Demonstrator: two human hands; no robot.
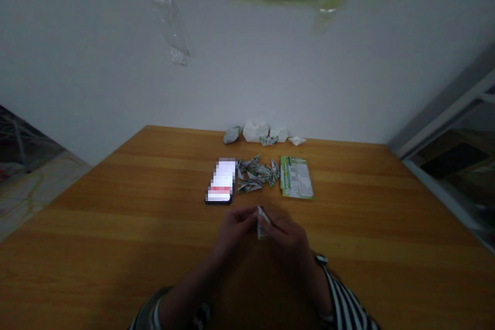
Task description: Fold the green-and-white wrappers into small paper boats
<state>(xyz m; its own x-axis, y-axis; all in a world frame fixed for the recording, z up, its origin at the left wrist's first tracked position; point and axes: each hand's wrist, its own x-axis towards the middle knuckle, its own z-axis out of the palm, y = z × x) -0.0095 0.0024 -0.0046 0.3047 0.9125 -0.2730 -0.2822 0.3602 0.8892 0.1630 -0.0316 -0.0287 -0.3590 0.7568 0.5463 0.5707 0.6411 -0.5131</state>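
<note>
I am holding a small folded paper (262, 230) in my fingers, low over the front part of the wooden table (135, 185).
My left hand (234, 225) is pinching its left edge, and my right hand (288, 232) is gripping its other side, with the thumb pressing on the front. Past my hands, a phone (221, 180) with a bright screen is lying on the left, some folded paper shapes (253, 167) are sitting in the middle, and a green and white sheet (297, 178) is lying on the right. White crumpled papers (255, 131) are resting near the wall (294, 77).
</note>
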